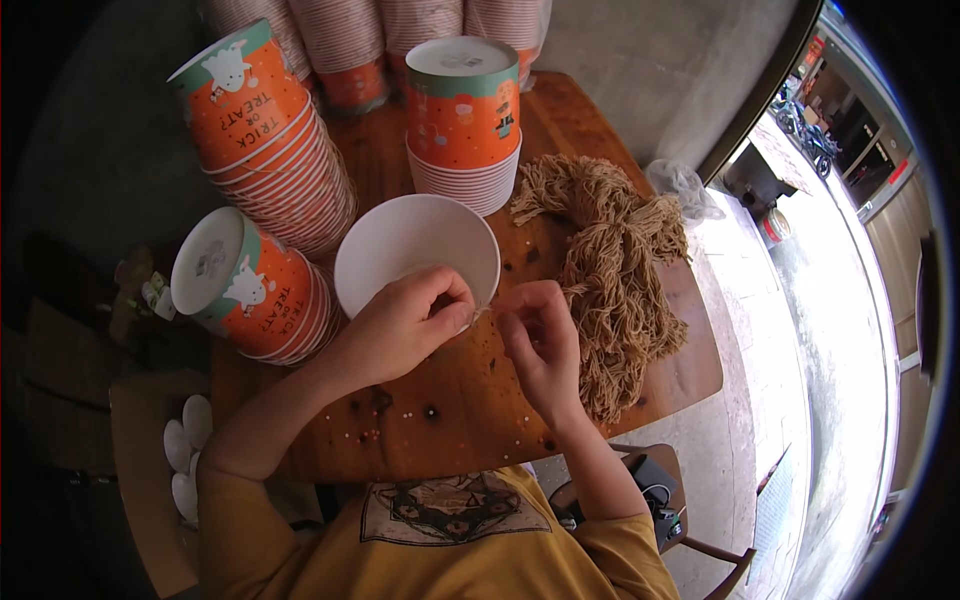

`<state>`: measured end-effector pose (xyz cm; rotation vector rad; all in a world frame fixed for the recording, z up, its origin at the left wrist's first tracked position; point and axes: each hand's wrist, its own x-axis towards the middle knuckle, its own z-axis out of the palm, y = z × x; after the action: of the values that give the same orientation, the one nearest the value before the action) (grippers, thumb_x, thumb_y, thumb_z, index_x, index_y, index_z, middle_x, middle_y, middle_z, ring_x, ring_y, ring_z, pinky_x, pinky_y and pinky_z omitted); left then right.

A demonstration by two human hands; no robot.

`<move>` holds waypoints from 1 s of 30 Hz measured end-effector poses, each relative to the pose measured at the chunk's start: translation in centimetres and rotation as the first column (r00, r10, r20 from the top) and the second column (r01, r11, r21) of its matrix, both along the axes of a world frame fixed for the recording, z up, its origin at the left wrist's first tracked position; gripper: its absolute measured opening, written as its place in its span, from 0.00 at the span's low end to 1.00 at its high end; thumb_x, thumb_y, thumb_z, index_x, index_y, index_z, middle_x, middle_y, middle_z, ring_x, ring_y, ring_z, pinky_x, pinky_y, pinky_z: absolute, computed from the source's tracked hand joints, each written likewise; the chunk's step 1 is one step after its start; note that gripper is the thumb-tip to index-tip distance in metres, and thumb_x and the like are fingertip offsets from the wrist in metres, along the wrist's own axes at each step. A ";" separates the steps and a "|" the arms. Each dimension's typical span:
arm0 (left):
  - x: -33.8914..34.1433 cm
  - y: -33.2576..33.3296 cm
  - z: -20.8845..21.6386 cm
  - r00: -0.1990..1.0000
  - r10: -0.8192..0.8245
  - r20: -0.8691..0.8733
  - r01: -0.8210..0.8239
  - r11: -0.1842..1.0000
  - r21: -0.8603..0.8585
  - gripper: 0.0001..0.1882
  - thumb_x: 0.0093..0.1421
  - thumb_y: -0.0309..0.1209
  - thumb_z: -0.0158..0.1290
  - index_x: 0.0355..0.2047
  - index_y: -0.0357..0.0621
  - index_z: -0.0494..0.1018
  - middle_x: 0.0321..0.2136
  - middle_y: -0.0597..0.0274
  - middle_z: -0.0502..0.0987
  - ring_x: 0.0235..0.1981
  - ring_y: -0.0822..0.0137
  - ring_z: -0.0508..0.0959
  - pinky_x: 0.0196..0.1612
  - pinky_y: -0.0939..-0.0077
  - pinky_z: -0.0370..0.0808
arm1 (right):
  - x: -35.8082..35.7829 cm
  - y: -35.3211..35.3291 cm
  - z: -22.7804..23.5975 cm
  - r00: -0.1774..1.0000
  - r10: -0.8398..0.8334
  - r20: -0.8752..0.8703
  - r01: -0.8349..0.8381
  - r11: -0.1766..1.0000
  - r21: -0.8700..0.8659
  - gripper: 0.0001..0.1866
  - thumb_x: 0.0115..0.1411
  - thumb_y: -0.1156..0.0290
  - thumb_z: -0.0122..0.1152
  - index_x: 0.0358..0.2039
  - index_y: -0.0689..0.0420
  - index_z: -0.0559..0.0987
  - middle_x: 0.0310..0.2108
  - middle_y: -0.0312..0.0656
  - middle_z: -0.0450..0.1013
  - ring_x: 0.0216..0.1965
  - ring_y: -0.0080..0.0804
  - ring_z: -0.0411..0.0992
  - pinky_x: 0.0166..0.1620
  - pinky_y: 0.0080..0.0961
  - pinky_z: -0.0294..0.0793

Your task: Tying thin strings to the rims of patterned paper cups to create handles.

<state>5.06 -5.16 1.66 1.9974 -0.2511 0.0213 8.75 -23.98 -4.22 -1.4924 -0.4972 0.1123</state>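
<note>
A round paper bucket (385, 240) with a white inside stands on the wooden table, its open mouth facing me. My left hand (420, 315) is closed in a pinch over the bucket's near right rim. Just to its right, my right hand (541, 345) also pinches, thumb against forefinger. A thin, pale strand (481, 311) shows faintly between the two sets of fingertips; its ends are hidden. Beside my right hand lies a thick bundle of tan twine (625, 285), spread over the table's right side.
Orange and green paper buckets stand upside down in a tall leaning stack (270, 140), a shorter left stack (255, 290) and a back stack (465, 120). Bagged bucket stacks (345, 50) line the wall. Small beads dot the table (450, 440). A cardboard box (150, 450) holds white discs.
</note>
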 end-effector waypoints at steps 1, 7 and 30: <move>0.1 0.1 0.0 1.000 0.000 -0.002 0.000 1.000 0.000 0.04 0.61 0.23 0.52 0.32 0.36 0.68 0.29 0.60 0.74 0.30 0.69 0.74 0.36 0.74 0.73 | 0.0 0.1 0.4 0.983 -0.070 0.168 0.081 0.995 -0.057 0.07 0.60 0.78 0.60 0.38 0.58 0.73 0.35 0.35 0.69 0.30 0.20 0.69 0.29 0.17 0.70; 0.2 0.2 -0.2 0.997 -0.008 -0.073 0.004 0.999 -0.050 0.06 0.64 0.26 0.51 0.33 0.35 0.69 0.28 0.61 0.73 0.30 0.73 0.73 0.35 0.76 0.72 | -0.4 0.7 1.7 0.872 -0.108 0.478 0.232 0.950 -0.209 0.09 0.55 0.80 0.64 0.36 0.57 0.76 0.34 0.40 0.69 0.28 0.29 0.71 0.29 0.23 0.73; 0.0 -0.3 -0.2 0.981 -0.075 0.181 0.028 0.968 0.250 0.06 0.60 0.20 0.52 0.36 0.38 0.67 0.33 0.59 0.70 0.32 0.68 0.75 0.37 0.75 0.74 | 0.7 -0.4 2.1 0.850 0.225 -0.477 -0.167 0.973 0.160 0.05 0.64 0.69 0.56 0.35 0.57 0.74 0.27 0.25 0.68 0.27 0.10 0.62 0.31 0.10 0.62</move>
<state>5.10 -5.50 1.44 2.2379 -0.4474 0.1543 9.46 -24.42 -2.16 -1.2357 -0.2320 0.6051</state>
